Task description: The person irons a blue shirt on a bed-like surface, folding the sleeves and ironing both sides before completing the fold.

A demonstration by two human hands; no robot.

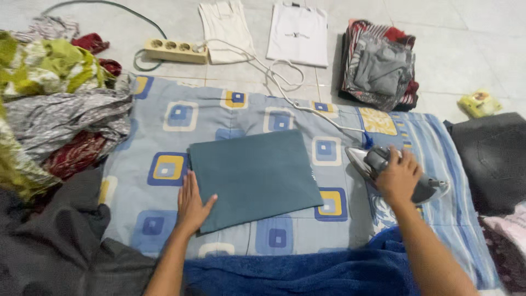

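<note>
The folded teal cloth (253,178) lies mid-sheet on the patterned blue bedsheet (164,126), long axis slanting left-right; the left hand (193,204) presses flat and open on its lower-left corner, while the right hand (398,178), near the sheet's right edge, grips the iron (383,164) just beside the cloth's right edge.

Hands (193,205) on cloth (253,176), probably iron (397,174)

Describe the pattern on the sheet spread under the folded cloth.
The sheet is pale blue with blue and yellow squares and striped edges, seen in the head view.
</note>
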